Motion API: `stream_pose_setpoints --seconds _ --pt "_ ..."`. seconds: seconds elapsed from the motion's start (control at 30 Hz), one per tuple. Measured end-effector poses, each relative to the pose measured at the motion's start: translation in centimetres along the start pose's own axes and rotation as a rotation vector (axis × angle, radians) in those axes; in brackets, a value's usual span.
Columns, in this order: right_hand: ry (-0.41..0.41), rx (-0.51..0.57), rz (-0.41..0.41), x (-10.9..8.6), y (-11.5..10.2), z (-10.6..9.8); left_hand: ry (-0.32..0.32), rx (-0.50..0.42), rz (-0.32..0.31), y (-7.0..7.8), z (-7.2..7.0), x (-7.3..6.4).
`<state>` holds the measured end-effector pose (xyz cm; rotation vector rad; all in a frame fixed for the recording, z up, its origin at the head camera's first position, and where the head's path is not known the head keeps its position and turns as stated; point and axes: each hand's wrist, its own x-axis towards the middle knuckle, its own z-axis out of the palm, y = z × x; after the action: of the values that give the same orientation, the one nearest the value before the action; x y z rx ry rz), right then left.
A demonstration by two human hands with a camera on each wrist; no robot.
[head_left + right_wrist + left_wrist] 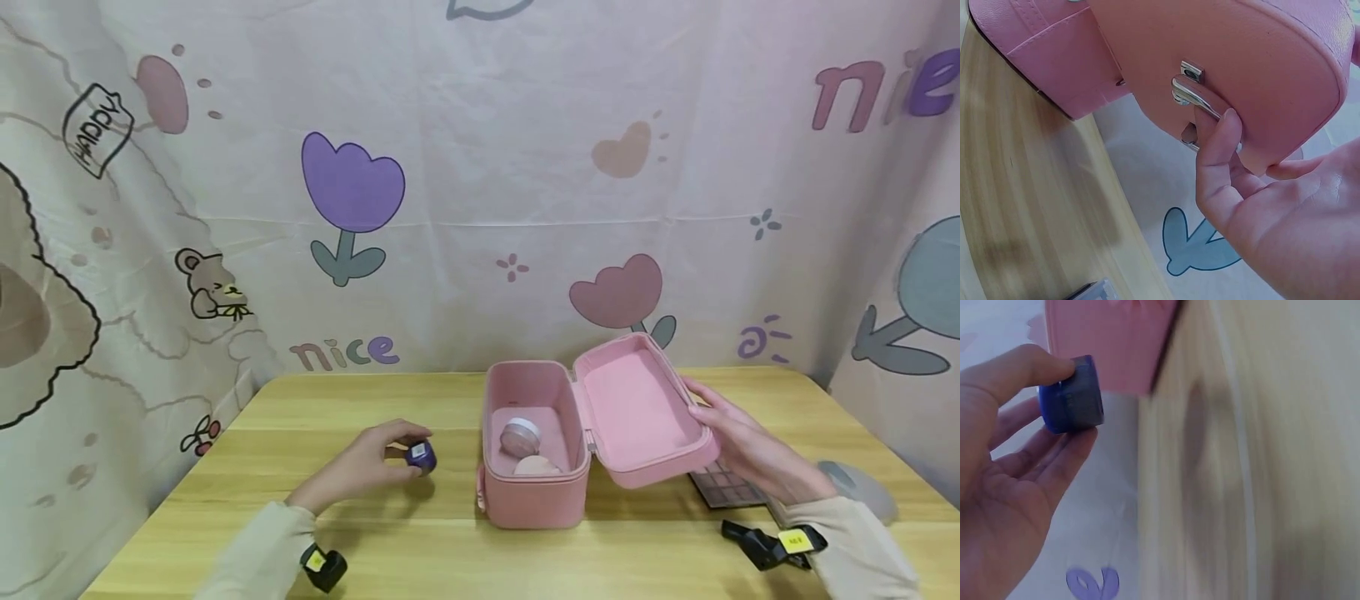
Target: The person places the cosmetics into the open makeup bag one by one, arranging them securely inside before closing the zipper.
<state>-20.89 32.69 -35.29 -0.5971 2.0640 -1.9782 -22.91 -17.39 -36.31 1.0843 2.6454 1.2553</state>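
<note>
Head view — left hand (367, 463) pinches jar (423, 457) outside box (536, 507) — right hand (750, 446) grips lid edge (663, 470)

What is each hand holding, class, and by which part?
Left hand: a small blue container, by opposite sides. Right hand: the open pink lid, by its outer edge.

The left hand (1010, 503) pinches a blue container (1074, 400), a pink case (1125, 347) behind it.

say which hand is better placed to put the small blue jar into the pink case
Probably left: the left hand pinches the small blue jar near the open pink case. The right hand is occupied, holding the lid.
</note>
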Motion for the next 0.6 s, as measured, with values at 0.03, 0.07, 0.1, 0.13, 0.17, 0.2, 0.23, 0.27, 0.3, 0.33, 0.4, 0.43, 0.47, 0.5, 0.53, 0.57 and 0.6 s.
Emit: stream_pose_setpoints --seconds 0.03,0.07,0.1,0.13,0.17,0.2,0.23,0.27,0.3,0.33,0.4,0.43,0.47,0.5,0.53,0.57,0.6 --pt "-0.005 0.005 -0.002 0.0 0.0 0.0 0.013 -0.017 0.018 0.3 0.3 0.2" --pt "-0.009 0.010 -0.001 0.1 -0.1 0.0 0.022 -0.033 0.036 0.6 0.5 0.5" --pt "-0.012 0.017 0.000 0.1 -0.1 0.0 0.030 -0.045 0.049 0.9 0.8 0.7" --pt "-0.018 0.021 -0.003 0.1 -0.2 0.0 0.036 -0.053 0.060 1.3 1.0 0.9" --pt "-0.017 0.020 -0.003 0.1 -0.2 0.0 0.043 -0.062 0.070 1.7 1.2 1.1" --pt "-0.017 0.015 -0.002 0.1 -0.2 0.0 0.047 -0.069 0.080 2.0 1.3 1.3" --pt "-0.015 0.013 0.000 0.1 -0.2 0.0 0.049 -0.074 0.086 2.3 1.4 1.4" --pt "-0.018 0.013 0.000 0.1 -0.2 0.0 0.048 -0.079 0.095 2.6 1.4 1.5" --pt "-0.017 0.013 0.006 0.0 -0.2 0.0 0.049 -0.082 0.097 2.9 1.4 1.7" --pt "-0.020 0.014 0.009 0.0 -0.2 0.0 0.048 -0.085 0.101 3.1 1.5 1.8" --pt "-0.018 0.015 0.018 -0.1 -0.3 0.1 0.050 -0.087 0.108 3.6 1.4 2.1" --pt "-0.014 0.011 0.022 -0.1 -0.3 0.1 0.052 -0.085 0.112 3.8 1.4 2.3" --pt "-0.018 0.007 0.019 -0.1 -0.3 0.1 0.056 -0.084 0.116 3.9 1.3 2.4" --pt "-0.015 0.003 0.021 -0.1 -0.3 0.1 0.060 -0.083 0.121 4.1 1.3 2.6" --pt "-0.014 -0.001 0.019 -0.1 -0.3 0.1 0.062 -0.082 0.127 4.3 1.3 2.7" --pt "-0.014 -0.004 0.019 -0.2 -0.3 0.1 0.063 -0.083 0.132 4.4 1.3 2.8" --pt "-0.017 -0.004 0.021 -0.2 -0.3 0.1 0.063 -0.083 0.141 4.5 1.4 3.0"
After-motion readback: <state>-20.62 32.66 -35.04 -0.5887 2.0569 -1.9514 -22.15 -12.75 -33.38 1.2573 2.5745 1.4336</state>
